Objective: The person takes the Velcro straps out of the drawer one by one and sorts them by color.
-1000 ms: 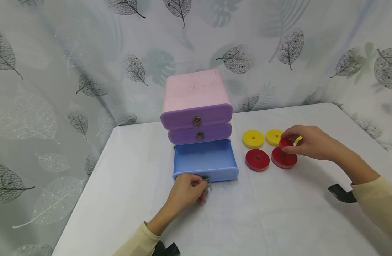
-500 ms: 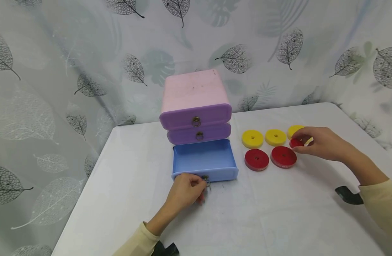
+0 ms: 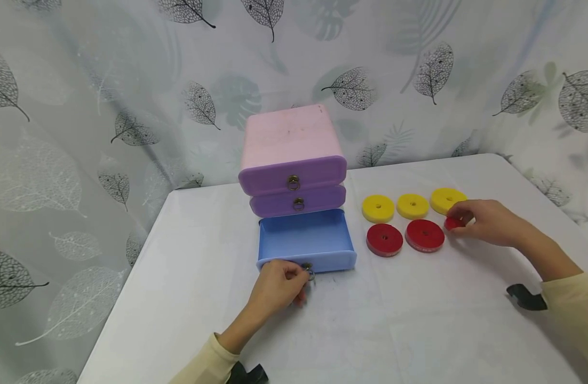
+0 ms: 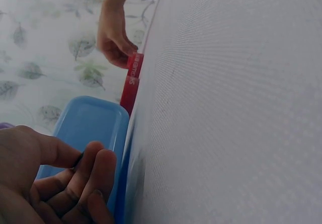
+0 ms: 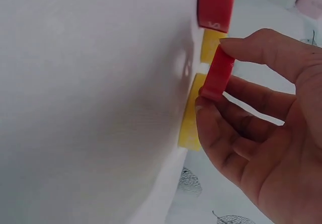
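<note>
My left hand [image 3: 279,285] pinches the ring pull [image 3: 310,274] on the front of the blue drawer [image 3: 323,261], which is pulled out and has nothing in it. In the right wrist view, my right hand [image 5: 266,118] holds a small red disc [image 5: 219,74] between thumb and fingers. The head view has that disc low over the table, at the right end of the red row. Left of it lie two larger red discs, one nearer [image 3: 424,236] and one beside the drawer [image 3: 384,240]. Behind them stand three yellow discs [image 3: 412,206] in a row.
Above the blue drawer are two purple drawers [image 3: 294,176] pushed in, under a pink cabinet top [image 3: 291,130]. A white cloth [image 3: 351,330] covers the table. A leaf-patterned curtain [image 3: 284,58] hangs behind and along the sides.
My right hand has carried the small red disc rightward from above the right large red disc, then lower and nearer, uncovering the right yellow disc. My left hand stays on the ring pull.
</note>
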### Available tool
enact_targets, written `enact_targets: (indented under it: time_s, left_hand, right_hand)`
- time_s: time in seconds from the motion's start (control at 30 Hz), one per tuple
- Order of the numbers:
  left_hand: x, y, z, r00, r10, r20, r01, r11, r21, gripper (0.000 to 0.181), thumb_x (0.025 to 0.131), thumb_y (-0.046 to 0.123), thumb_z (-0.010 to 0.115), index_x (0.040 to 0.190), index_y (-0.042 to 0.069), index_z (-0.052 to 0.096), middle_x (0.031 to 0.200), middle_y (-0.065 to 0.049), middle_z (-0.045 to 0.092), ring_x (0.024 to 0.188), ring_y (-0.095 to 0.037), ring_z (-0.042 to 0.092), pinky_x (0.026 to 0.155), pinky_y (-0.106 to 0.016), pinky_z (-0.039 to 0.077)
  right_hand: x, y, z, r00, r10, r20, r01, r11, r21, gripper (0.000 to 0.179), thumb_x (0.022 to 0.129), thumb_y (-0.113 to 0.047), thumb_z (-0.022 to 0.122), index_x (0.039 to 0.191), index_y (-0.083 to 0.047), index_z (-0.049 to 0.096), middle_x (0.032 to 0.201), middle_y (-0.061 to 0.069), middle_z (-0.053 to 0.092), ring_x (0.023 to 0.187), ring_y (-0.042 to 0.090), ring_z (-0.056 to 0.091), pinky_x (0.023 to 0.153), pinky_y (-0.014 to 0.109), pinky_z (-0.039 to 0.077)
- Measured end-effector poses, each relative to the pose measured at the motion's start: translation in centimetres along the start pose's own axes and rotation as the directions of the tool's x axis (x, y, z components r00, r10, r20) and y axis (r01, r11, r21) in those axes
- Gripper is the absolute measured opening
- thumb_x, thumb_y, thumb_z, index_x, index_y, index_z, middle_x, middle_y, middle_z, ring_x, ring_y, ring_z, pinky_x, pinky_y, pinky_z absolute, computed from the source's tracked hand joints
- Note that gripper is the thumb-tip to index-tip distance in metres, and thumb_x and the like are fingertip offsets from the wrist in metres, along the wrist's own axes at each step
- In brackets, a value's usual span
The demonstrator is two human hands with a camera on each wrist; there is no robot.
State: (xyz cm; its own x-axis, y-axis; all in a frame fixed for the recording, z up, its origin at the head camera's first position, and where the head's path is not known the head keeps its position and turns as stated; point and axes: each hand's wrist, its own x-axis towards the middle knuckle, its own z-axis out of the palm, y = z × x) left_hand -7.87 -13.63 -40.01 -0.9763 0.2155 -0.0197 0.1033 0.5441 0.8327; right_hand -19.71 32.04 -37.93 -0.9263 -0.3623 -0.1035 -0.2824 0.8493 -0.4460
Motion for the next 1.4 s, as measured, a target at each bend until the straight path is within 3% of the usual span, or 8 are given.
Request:
enact_targets:
  time_s: [0.23,0.5,0.63,0.8,1.0,1.2,1.4]
  left_hand:
    - [0.2,-0.1,0.0,1.0,0.009,-0.002,-0.009,1.0,0.006,0.027,0.093,0.009,0.062,0.068,0.008,0.072,0.053,0.003,0.064,0.047,-0.017,0.065,0.043,-0.025,0.033]
    - [0.9,-0.5,0.0,1.0,0.018,-0.006,-0.018,1.0,-0.005,0.029,0.094,0.011,0.062,0.067,0.008,0.073,0.053,0.004,0.064,0.047,-0.018,0.065,0.043,-0.024,0.031]
    - [1.9,-0.5,-0.1,0.999,0.035,-0.009,-0.035,0.999,0.0,0.03,0.096,0.013,0.061,0.069,0.009,0.074,0.054,0.004,0.065,0.049,-0.019,0.064,0.043,-0.024,0.03]
    - [3.7,-0.5,-0.4,0.999,0.018,-0.042,-0.018,1.0,-0.001,0.028,0.097,0.016,0.061,0.073,0.007,0.074,0.057,0.002,0.066,0.051,-0.018,0.066,0.046,-0.026,0.035]
    - [6.2,-1.2,-0.5,0.996,-0.003,-0.085,0.001,1.0,-0.023,0.028,0.097,0.018,0.062,0.076,0.005,0.075,0.058,0.001,0.067,0.052,-0.018,0.068,0.049,-0.026,0.041]
    - [8.0,-1.8,-0.7,0.991,0.019,-0.13,-0.021,1.0,-0.019,0.029,0.097,0.018,0.063,0.074,0.005,0.074,0.058,0.001,0.067,0.052,-0.018,0.068,0.049,-0.026,0.043]
    - [9.1,-2.3,-0.7,0.99,0.026,-0.139,-0.033,0.998,-0.047,0.029,0.098,0.017,0.064,0.075,0.002,0.074,0.059,-0.002,0.068,0.052,-0.019,0.068,0.049,-0.026,0.046]
  right_hand:
    - [0.1,0.7,0.8,0.999,0.035,0.022,-0.035,0.999,0.01,0.048,0.079,-0.012,0.089,0.116,0.007,0.065,0.099,0.009,0.066,0.093,0.032,0.06,0.071,0.044,0.059]
    - [0.0,-0.1,0.3,1.0,0.007,0.03,-0.005,0.999,-0.04,0.05,0.081,-0.014,0.088,0.117,0.009,0.063,0.099,0.009,0.066,0.092,0.031,0.062,0.074,0.047,0.059]
    - [-0.5,-1.8,-0.5,1.0,-0.004,-0.01,0.004,0.999,-0.041,0.046,0.087,-0.018,0.084,0.119,0.007,0.063,0.096,0.005,0.066,0.088,0.026,0.062,0.07,0.041,0.057]
    - [-0.6,-5.4,-0.9,0.995,-0.074,-0.073,0.075,0.997,0.021,0.04,0.09,-0.017,0.082,0.121,0.001,0.065,0.099,0.003,0.067,0.091,0.023,0.064,0.067,0.032,0.055]
    - [-0.5,-9.1,-0.8,0.977,-0.179,-0.113,0.186,0.981,0.054,0.033,0.089,-0.013,0.082,0.118,-0.006,0.068,0.099,0.0,0.067,0.094,0.019,0.063,0.076,0.033,0.056]
    - [0.0,-11.1,-0.2,0.949,-0.29,-0.123,0.301,0.95,0.083,0.031,0.089,-0.009,0.082,0.117,-0.007,0.069,0.099,-0.005,0.067,0.092,0.016,0.063,0.078,0.038,0.058]
    - [0.2,-12.0,0.2,0.954,-0.287,-0.091,0.296,0.947,0.121,0.033,0.089,-0.009,0.082,0.119,-0.007,0.068,0.102,-0.003,0.068,0.094,0.016,0.064,0.079,0.034,0.058]
